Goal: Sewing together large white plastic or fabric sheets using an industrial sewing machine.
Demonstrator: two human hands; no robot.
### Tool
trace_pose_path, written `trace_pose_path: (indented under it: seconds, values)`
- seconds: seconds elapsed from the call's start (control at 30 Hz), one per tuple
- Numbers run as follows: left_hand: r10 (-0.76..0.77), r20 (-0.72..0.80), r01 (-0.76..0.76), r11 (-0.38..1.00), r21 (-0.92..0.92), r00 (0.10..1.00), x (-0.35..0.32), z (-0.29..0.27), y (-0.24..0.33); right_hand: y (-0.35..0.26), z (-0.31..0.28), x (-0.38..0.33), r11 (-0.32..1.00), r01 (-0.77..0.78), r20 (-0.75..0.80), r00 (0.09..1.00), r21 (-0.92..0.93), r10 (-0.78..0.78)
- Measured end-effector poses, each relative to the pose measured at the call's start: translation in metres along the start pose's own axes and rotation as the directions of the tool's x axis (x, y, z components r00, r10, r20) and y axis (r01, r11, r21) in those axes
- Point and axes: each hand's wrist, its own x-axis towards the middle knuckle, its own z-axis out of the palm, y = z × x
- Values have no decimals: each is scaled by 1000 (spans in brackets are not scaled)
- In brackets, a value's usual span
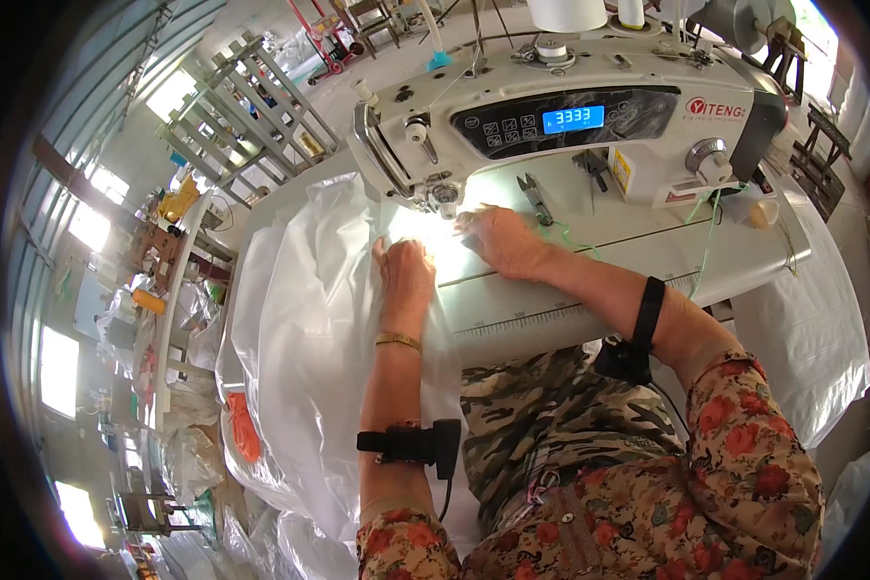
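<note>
A white industrial sewing machine (570, 92) stands before me, its lamp glaring around the needle area. Translucent white plastic sheeting (304, 290) spills over the left of the table and down beside my lap. On its right edge, just left of the needle, my left hand (406, 275) is closed on the sheeting, fingers curled. Right of the presser foot (445, 198), my right hand (505, 242) has its fingers pressed together at the bright patch; glare hides what is between them. Metal thread snips (535, 198) lie beyond the right hand, near a loose green thread (575, 242).
A ruler strip (522, 317) runs along the table's front edge. More plastic sheeting (802, 319) hangs at the right. Thread cones (568, 14) stand behind the machine. Metal racks (246, 121) and a cluttered side table (179, 309) are at the left.
</note>
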Motion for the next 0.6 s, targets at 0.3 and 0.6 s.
trace_pose_path:
  seconds: [0.3, 0.6]
  values:
    - [-187, -141, 174, 979, -103, 972, -14, 5, -28, 4, -32, -25, 706, -225, -116, 973, -672, 200]
    - [-189, -168, 146, 960, -240, 967, -42, -16, -18, -9, -45, -27, 806, -85, 190, 953, -586, 238]
